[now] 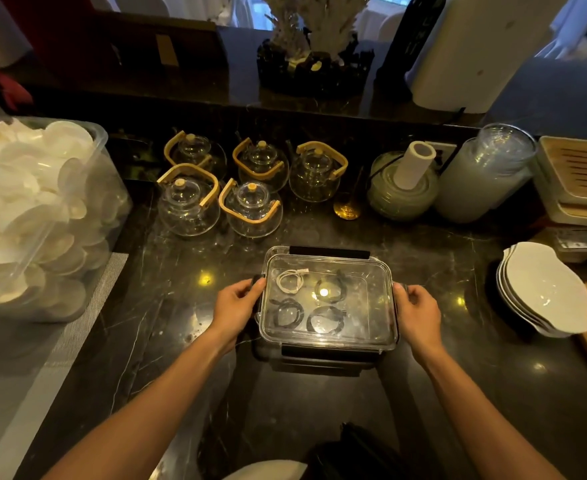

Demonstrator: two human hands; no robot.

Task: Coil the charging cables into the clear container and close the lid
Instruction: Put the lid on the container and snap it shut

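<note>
Cables (319,303) in container (382,306), teapots (250,181) behind.

A dark marble counter (441,271) fills the room's foreground, catching small yellow reflections of lamps overhead; a raised dark ledge (319,105) runs along its far edge; beyond it stand pale chairs (558,95) and bright windows (583,26) (daylight bluish, details blurred); a grey woven mat (87,317) lies at the left; the light is dim and warm.
</note>
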